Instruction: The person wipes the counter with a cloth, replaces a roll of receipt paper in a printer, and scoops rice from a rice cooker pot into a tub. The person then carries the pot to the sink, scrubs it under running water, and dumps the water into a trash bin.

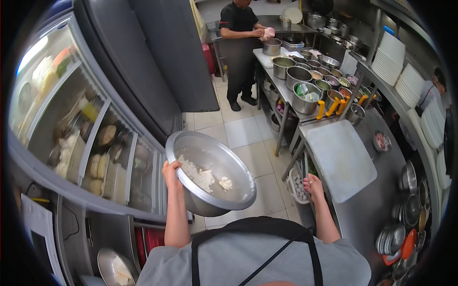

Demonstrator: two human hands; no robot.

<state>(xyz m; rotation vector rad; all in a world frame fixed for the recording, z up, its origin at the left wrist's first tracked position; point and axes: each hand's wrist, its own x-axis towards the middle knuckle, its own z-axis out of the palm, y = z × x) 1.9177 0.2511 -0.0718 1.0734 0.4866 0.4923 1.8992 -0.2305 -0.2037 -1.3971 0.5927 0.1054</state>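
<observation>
A large metal bowl (238, 164) with clumps of white rice (198, 175) on its inner wall hangs tilted over the floor. My left hand (172, 174) grips its rim at the left side. On the right, my right hand (313, 187) is beside the counter edge with its fingers curled together; whether anything small is between them is hard to make out. Just left of that hand, a white basket (289, 186) of round, pale, egg-like items sits below the counter level.
A glass-door fridge (90, 143) with food stands at the left. A white cutting board (341, 159) lies on the right counter near metal pots (298, 76) and yellow handles (320, 109). Another person (238, 52) stands at the back, holding raw meat. A second bowl (114, 269) is at bottom left.
</observation>
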